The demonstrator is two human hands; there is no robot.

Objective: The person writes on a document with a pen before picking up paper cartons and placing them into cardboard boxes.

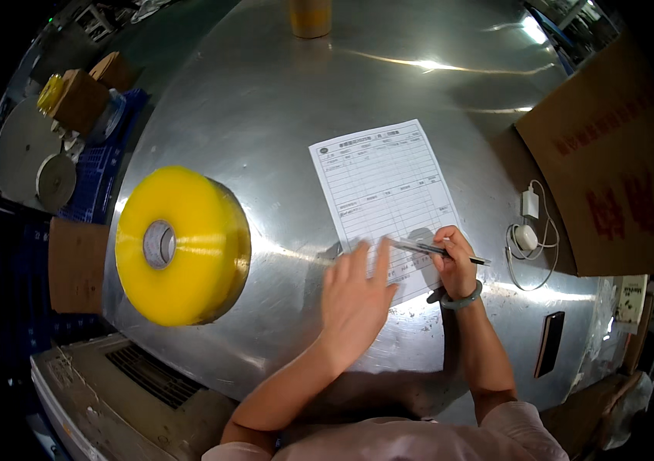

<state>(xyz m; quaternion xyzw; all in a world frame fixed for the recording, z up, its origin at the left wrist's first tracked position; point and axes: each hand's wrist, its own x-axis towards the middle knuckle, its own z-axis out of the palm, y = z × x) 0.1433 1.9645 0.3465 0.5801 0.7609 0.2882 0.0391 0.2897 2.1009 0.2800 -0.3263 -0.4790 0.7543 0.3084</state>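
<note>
Head view: left fingers point(358, 261) spread, right fingers point(451, 235) holding pen point(422, 247); yellow roll point(198, 261) left; charger point(529, 204), phone point(549, 345), carton point(607, 169) right.

White paper form point(377, 177), mid-table: I make out a dark heading line along the top, a small round emblem at its left, then ruled rows with fine print in some of them. Lettering too small for me to read on my feed. Cardboard box point(600, 173), right: red characters in two groups, a smaller line above, larger and bolder ones below, all slanted from where I watch. Yellow tape roll point(196, 280), left: faint grey marks on the pale core point(162, 244), illegible. Pale carton point(632, 298), right edge: dark lettering, tiny.
</note>
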